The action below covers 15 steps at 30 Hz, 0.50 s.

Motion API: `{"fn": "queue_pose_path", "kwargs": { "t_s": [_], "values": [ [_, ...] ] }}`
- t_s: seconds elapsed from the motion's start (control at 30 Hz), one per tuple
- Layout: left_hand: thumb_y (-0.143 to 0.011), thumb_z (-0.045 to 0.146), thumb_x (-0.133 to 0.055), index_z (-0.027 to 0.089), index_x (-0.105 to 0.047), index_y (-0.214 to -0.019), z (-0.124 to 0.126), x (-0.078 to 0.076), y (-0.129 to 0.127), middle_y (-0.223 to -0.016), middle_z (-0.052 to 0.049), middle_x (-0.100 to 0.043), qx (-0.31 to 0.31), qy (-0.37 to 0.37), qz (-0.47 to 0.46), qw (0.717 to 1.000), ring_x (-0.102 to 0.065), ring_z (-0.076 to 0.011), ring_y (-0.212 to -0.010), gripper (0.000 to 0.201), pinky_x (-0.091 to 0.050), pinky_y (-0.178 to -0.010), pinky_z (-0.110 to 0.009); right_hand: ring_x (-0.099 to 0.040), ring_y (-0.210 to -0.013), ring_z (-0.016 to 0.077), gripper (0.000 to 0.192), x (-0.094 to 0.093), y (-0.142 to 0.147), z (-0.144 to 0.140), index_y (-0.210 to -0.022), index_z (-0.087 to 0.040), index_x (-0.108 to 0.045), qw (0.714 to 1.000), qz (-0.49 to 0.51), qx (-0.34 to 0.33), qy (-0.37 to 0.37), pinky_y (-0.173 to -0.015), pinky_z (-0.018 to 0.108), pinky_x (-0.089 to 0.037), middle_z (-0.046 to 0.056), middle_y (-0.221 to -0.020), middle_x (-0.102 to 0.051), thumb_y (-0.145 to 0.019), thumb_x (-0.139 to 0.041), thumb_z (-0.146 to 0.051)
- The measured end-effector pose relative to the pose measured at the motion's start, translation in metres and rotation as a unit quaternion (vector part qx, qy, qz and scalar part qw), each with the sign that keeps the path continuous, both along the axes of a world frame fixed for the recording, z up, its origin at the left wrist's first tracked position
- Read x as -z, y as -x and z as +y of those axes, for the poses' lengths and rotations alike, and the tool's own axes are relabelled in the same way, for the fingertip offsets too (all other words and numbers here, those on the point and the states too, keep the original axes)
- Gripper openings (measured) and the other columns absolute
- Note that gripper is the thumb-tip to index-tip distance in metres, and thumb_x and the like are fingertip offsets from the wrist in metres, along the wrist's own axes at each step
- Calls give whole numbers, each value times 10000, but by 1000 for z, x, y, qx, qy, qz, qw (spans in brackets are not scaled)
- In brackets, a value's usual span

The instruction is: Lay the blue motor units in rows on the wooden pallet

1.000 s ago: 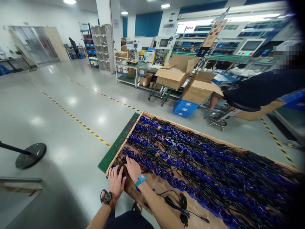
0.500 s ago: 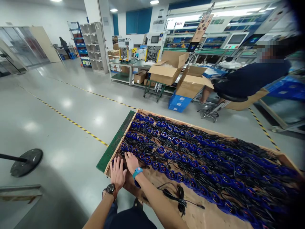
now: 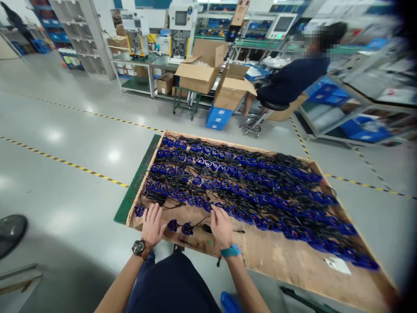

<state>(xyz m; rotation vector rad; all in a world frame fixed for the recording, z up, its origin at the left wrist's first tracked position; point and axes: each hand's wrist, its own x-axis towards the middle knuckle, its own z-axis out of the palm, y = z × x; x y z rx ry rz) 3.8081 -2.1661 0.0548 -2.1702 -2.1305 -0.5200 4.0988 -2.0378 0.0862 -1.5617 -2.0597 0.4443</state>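
Both my hands are over a wooden tray [image 3: 276, 256] filled with rows of blue round parts [image 3: 192, 200] and bundled black cables [image 3: 156, 198]. Near the tray's left corner, my left hand [image 3: 152, 224] has its fingers stretched out, close to a single blue part [image 3: 139, 211]. Further right, the curled fingers of my right hand [image 3: 222, 226] close on a black cable [image 3: 206, 228], whose bundle is partly hidden under the palm. A thin cable runs from there to two blue parts [image 3: 186, 228] lying on bare wood between my hands.
A green board edge [image 3: 137, 184] shows beside the tray's left side. White paper [image 3: 338, 265] lies in the tray at right. Beyond stand open cardboard boxes [image 3: 198, 76], blue crates [image 3: 217, 117] and a person seated on a stool [image 3: 295, 78]. Striped tape [image 3: 71, 165] marks the floor.
My view has turned to the right. My hands, close together at the tray's left corner before, are now apart; the right one has moved right onto the loose black cable.
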Motion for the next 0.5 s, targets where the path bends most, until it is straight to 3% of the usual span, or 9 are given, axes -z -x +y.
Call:
{"fn": "queue_pose_path", "kwargs": {
  "t_s": [0.1,0.2,0.3,0.37,0.5],
  "values": [
    [-926,310,-477,133,-303,-1546,8,-3,-21,-1587,-150,-351,186,56,-17,981,-225,-305,-1504,668,-225,-1207,-526,-565,-1157,242,425,11,-38,-16,-1210,-111,-661,999,-33,-14,16,-1057,398,-455,150,-1193,-657,-940,-340,-179],
    [-896,203,-459,136,-308,-1542,19,4,-32,-1542,-144,-418,250,113,-21,961,-336,-284,-1446,667,-310,-1173,-466,-504,-1227,233,456,16,-42,-32,-1230,-163,-650,990,-84,-100,53,-1107,396,-400,111,-1245,-629,-868,-381,-98],
    [-888,122,-416,178,-322,-1532,32,15,-32,-1404,-131,-546,227,138,-27,964,-493,-248,-1304,654,-408,-1089,-409,-432,-1280,280,478,20,-33,-43,-1280,-160,-615,978,-159,-101,90,-1104,442,-372,125,-1316,-580,-844,-432,-87],
    [-916,155,-414,185,-320,-1529,39,17,-32,-1329,-135,-582,191,144,-27,971,-544,-248,-1216,621,-447,-1032,-403,-432,-1258,305,425,22,-28,-45,-1246,-159,-630,971,-192,-89,108,-1064,454,-384,137,-1260,-605,-870,-442,-97],
    [-931,195,-395,139,-328,-1522,41,6,-47,-1303,-170,-580,123,144,-1,982,-546,-289,-1172,597,-443,-993,-446,-492,-1184,294,368,19,-28,-49,-1214,-174,-640,973,-186,-84,104,-1029,433,-393,122,-1100,-653,-917,-429,-124]
  ]
}}
